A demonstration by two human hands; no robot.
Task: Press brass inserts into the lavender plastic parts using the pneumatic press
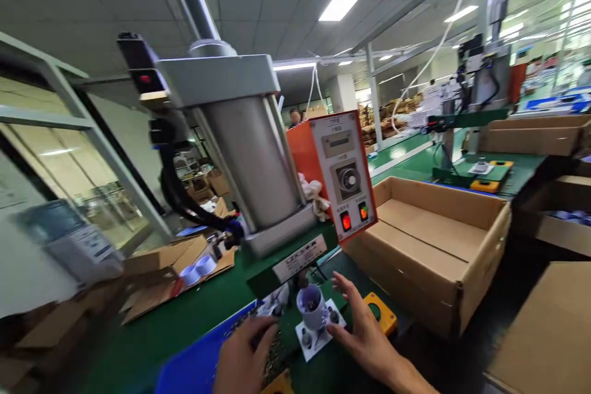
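Observation:
Under the head of a pneumatic press [252,157] stands a pale lavender cup-shaped part [311,306], upright on a white plate [312,354] with dark knobs. Just right of it is my right hand [362,332], fingers spread, thumb tip close to the plate's knob. Whether the thumb touches is unclear. To the left, my left hand [244,351] is over a blue tray [191,360] of small metal pieces [272,354]. Its fingers are curled with the thumb near them; anything between them is hidden.
An orange control box [339,175] with lit switches is beside the press. Yellow button boxes [381,314] sit near my hands. A large open carton [425,240] stands right. Lavender parts [198,269] lie in cardboard left. Another press [480,74] stands farther back.

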